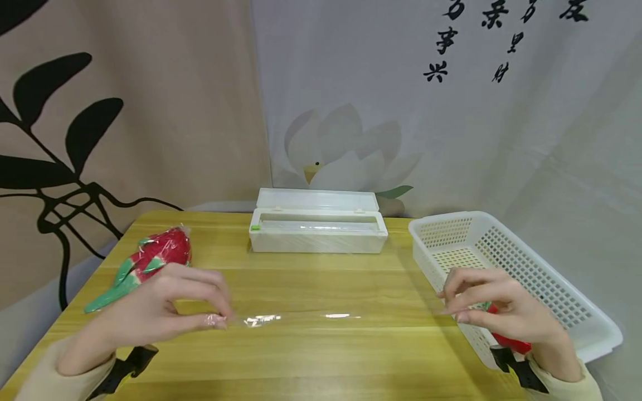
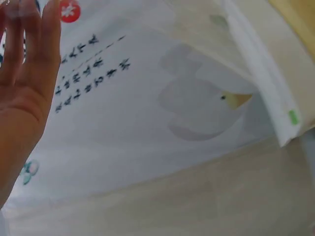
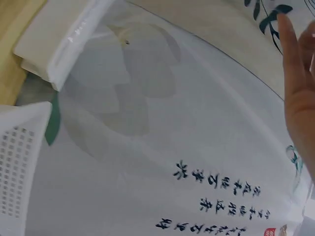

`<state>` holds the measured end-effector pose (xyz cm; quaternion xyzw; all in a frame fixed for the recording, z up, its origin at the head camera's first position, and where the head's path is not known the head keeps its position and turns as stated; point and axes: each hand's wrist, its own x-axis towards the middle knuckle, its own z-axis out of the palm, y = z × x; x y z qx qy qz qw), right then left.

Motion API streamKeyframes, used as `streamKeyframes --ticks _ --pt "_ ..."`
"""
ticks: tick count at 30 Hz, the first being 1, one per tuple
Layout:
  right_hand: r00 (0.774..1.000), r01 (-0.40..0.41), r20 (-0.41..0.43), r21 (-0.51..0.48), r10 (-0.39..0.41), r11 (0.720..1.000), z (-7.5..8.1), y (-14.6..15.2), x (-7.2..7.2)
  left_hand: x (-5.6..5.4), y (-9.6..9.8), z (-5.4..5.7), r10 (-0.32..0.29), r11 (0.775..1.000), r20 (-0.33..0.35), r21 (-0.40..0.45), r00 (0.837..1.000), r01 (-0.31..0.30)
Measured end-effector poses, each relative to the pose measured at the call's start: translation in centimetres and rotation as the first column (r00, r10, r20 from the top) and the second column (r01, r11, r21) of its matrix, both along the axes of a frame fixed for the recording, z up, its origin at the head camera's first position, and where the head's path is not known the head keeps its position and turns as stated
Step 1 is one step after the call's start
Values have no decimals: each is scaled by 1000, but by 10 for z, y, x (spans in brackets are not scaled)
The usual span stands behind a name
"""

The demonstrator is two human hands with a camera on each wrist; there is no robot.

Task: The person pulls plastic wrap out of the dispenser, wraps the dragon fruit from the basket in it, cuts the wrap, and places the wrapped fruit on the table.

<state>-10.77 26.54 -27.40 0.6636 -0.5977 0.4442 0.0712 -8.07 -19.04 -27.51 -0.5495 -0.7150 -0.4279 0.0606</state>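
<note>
A clear sheet of cling film [image 1: 261,320] is stretched between my two hands above the wooden table; only its glints show well. My left hand [image 1: 155,303] pinches its left edge between thumb and fingers. The right hand [image 1: 521,312] pinches the opposite edge, in front of the white basket [image 1: 546,264]. Behind my left hand lies a red and green dragon fruit [image 1: 168,248] in shiny plastic wrap. At the back of the table stands a white cling film dispenser [image 1: 316,242], its lid raised and a roll inside.
A red and green object [image 1: 516,344], mostly hidden by my right hand, shows at the basket. A printed curtain [image 1: 346,83] hangs right behind the table [image 1: 321,367].
</note>
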Motion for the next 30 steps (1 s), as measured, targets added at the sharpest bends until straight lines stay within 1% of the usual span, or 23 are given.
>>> streamKeyframes --ticks 1,3,5,8,10,12,16,18,20,23,24,25,27,28,30 --pt "1000 -11 16 36 10 999 -4 1 2 3 0 -4 -7 999 40 -33 999 8" --pt "998 -34 55 96 29 995 -13 2 5 5 0 -15 -60 996 81 -54 995 64" --pt "994 -53 101 146 39 988 -24 4 7 6 0 -27 -100 991 115 -73 988 109" --pt "986 -75 162 192 44 979 -40 6 10 9 0 -44 -129 983 187 -101 974 150" --pt "980 -78 198 218 35 973 -51 7 10 12 0 -55 -120 980 247 -126 962 154" --pt "976 -75 214 238 23 968 -64 8 9 14 1 -66 -110 977 290 -143 951 157" --pt "969 -46 243 305 -31 951 -89 9 7 16 2 -91 -97 971 306 -178 947 157" --pt "962 -37 265 346 -60 938 -101 9 7 16 2 -104 -106 970 332 -173 937 171" --pt "950 -49 304 375 -73 926 -113 9 5 15 2 -117 -110 969 341 -172 934 177" --pt "930 -73 357 409 -86 910 -130 9 3 15 0 -134 -104 968 406 -168 908 186" --pt "924 -79 372 417 -91 905 -134 8 2 15 0 -140 -96 967 409 -177 907 183" --pt "909 -90 405 427 -102 900 -139 8 2 14 0 -144 -93 965 416 -185 905 184" --pt "890 -97 437 454 -127 886 -145 6 2 14 -1 -151 -78 962 452 -200 889 187" --pt "873 -100 463 475 -152 874 -148 5 3 14 -1 -154 -74 960 462 -206 884 188" --pt "868 -98 465 505 -174 858 -152 3 3 15 -1 -158 -49 955 492 -232 869 185"
